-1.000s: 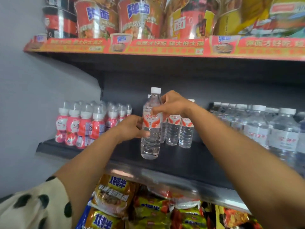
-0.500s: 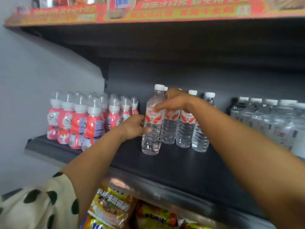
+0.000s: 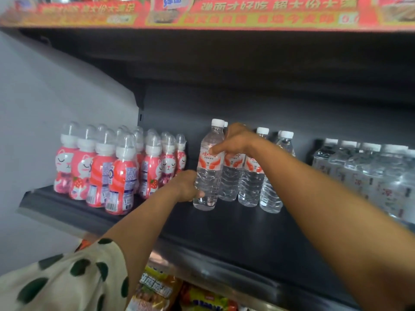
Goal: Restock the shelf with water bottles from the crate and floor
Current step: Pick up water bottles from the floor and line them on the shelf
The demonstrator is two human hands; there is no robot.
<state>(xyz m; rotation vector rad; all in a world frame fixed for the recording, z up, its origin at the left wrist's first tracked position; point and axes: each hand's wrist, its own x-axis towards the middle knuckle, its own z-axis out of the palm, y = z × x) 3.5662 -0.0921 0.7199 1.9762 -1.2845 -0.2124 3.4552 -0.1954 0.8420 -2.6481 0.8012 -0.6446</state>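
Shelf (image 3: 224, 223): bottle (image 3: 208, 167) now standing, hands (image 3: 233, 142) still gripping

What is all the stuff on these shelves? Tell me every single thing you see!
Clear plastic water bottle with red label and white cap: one, front of the dark shelf, upright, held by both hands.
Matching water bottles: at least three, behind and right of it.
Pink cat-faced drink bottles with clear dome caps: many, shelf's left part.
Clear bottles with pale labels: several, shelf's right part, blurred.
Red banner strip: one, upper shelf edge.
Yellow and orange snack packets: several, lower shelf.
Left hand: grips the bottle's lower body.
Right hand: holds its shoulder.
Spotted cream sleeve: bottom left.
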